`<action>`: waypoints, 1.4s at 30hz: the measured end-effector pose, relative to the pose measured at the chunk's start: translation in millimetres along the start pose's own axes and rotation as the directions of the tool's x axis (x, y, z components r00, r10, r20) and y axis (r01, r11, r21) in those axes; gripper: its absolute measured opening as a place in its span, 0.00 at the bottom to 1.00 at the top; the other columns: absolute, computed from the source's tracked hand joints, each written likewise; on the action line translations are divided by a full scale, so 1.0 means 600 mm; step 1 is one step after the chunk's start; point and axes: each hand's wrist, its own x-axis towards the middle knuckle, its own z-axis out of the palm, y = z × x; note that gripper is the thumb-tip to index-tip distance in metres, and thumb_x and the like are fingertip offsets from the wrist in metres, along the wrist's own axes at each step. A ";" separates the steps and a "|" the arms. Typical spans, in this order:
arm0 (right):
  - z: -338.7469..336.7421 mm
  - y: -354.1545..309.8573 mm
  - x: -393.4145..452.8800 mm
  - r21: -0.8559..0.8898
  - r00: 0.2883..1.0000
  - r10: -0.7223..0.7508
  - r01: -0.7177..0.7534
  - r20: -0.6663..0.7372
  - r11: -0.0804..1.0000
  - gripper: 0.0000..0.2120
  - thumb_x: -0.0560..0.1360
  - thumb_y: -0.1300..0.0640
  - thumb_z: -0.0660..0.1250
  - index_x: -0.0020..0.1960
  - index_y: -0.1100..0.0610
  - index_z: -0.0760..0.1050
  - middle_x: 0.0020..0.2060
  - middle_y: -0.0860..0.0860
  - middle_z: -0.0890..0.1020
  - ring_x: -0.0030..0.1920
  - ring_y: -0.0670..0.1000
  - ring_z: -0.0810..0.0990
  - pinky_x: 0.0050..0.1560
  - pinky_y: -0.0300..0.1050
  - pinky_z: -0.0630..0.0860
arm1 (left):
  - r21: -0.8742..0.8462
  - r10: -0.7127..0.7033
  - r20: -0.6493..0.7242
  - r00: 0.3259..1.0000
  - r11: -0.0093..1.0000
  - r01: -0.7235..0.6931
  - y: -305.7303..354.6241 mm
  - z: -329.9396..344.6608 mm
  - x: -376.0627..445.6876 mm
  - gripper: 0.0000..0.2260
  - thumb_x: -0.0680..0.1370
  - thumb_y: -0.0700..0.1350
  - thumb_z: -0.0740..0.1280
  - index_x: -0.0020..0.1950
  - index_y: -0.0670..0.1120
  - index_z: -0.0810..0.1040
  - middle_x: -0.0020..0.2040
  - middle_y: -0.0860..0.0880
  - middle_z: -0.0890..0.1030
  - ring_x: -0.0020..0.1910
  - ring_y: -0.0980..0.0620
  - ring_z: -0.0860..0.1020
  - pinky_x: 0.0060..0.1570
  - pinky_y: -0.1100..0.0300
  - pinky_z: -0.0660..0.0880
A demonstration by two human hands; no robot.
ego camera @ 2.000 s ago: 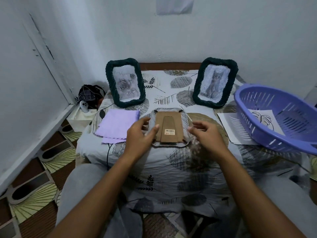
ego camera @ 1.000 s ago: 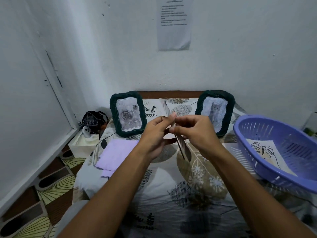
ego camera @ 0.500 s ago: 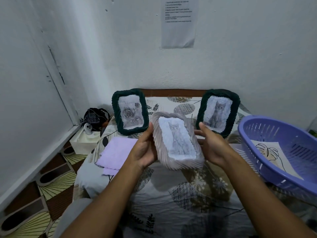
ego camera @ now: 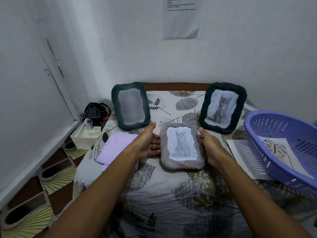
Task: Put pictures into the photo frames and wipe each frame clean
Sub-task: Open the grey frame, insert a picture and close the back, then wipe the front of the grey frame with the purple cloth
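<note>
- A grey frame (ego camera: 182,146) with a picture of a kitten in it sits face up and tilted towards the camera, near the middle of the bed (ego camera: 164,191), which is covered with a leaf-patterned sheet.
- The right hand (ego camera: 211,146) is on the frame's right edge, fingers curled round behind it and thumb at the upper right corner, gripping it.
- The left hand (ego camera: 148,141) is spread wide with the palm turned towards the frame's left edge; the fingertips lie just beside that edge, but whether they touch it cannot be told.
- Two dark green frames stand upright near the far edge of the bed: the left green frame (ego camera: 130,106) shows a blurred grey panel, and the right green frame (ego camera: 223,107) shows a grey kitten.
- A lilac cloth (ego camera: 115,148) lies folded near the bed's left edge, below the left green frame and partly under the left forearm.
- A purple basket (ego camera: 281,148) sits at the bed's right edge with a leaf line drawing (ego camera: 277,152) inside it.
- A white sheet (ego camera: 243,157) lies flat partly under the basket.
- A printed paper (ego camera: 181,16) is on the wall above.
</note>
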 end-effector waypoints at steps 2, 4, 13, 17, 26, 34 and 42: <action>0.001 0.001 0.005 -0.101 1.000 -0.009 0.007 -0.016 0.995 0.25 0.77 0.38 0.59 0.54 0.59 0.79 0.50 0.57 0.83 0.49 0.58 0.82 0.54 0.56 0.78 | 0.039 -0.008 -0.011 1.000 0.999 0.008 0.000 -0.002 0.010 0.30 0.79 0.65 0.53 0.50 0.38 0.74 0.39 0.43 0.76 0.37 0.49 0.75 0.38 0.57 0.73; 0.001 -0.005 0.007 -0.193 0.999 -0.035 0.027 -0.039 0.981 0.29 0.78 0.37 0.57 0.56 0.63 0.77 0.50 0.60 0.82 0.49 0.60 0.81 0.51 0.54 0.78 | 0.072 -0.006 -0.014 1.000 0.997 0.007 0.001 -0.005 0.016 0.31 0.79 0.66 0.52 0.50 0.37 0.74 0.37 0.44 0.76 0.36 0.49 0.74 0.37 0.58 0.72; -0.002 -0.017 0.029 -0.453 0.997 -0.058 0.033 -0.042 0.891 0.38 0.76 0.30 0.50 0.54 0.66 0.75 0.35 0.56 0.76 0.32 0.53 0.70 0.33 0.45 0.62 | 0.310 0.030 -0.045 0.999 0.951 -0.015 0.008 0.002 0.043 0.30 0.77 0.69 0.52 0.47 0.41 0.72 0.36 0.45 0.69 0.32 0.50 0.69 0.32 0.60 0.72; -0.002 -0.009 0.034 -0.553 0.992 -0.125 0.094 -0.020 0.828 0.32 0.75 0.29 0.49 0.41 0.58 0.72 0.35 0.53 0.73 0.32 0.50 0.69 0.32 0.43 0.61 | 0.394 0.068 -0.038 0.997 0.918 -0.047 0.011 0.002 0.049 0.28 0.78 0.67 0.53 0.45 0.41 0.72 0.36 0.44 0.69 0.30 0.48 0.68 0.32 0.59 0.69; 0.100 -0.032 -0.062 -0.392 0.917 -0.311 0.390 0.251 0.833 0.08 0.80 0.61 0.61 0.46 0.62 0.77 0.36 0.55 0.80 0.33 0.52 0.78 0.34 0.46 0.77 | 0.542 0.528 -0.202 0.825 0.761 -0.355 -0.003 -0.121 -0.015 0.19 0.82 0.56 0.56 0.49 0.41 0.76 0.43 0.43 0.77 0.40 0.49 0.73 0.44 0.56 0.68; 0.238 0.010 -0.066 -0.270 0.932 0.062 0.039 0.357 0.962 0.08 0.76 0.62 0.66 0.43 0.68 0.74 0.31 0.62 0.77 0.26 0.52 0.74 0.32 0.46 0.74 | 0.250 0.417 -0.307 0.856 0.903 -0.350 -0.036 -0.216 -0.053 0.21 0.83 0.54 0.55 0.54 0.37 0.77 0.46 0.41 0.79 0.40 0.48 0.74 0.37 0.58 0.70; 0.286 0.017 -0.056 -0.263 0.936 0.120 -0.030 0.330 0.964 0.16 0.70 0.59 0.76 0.33 0.60 0.70 0.18 0.52 0.69 0.16 0.47 0.63 0.20 0.34 0.61 | 0.045 0.341 -0.362 0.867 0.936 -0.349 -0.050 -0.220 -0.046 0.20 0.83 0.53 0.54 0.51 0.39 0.76 0.38 0.43 0.78 0.32 0.51 0.73 0.32 0.60 0.69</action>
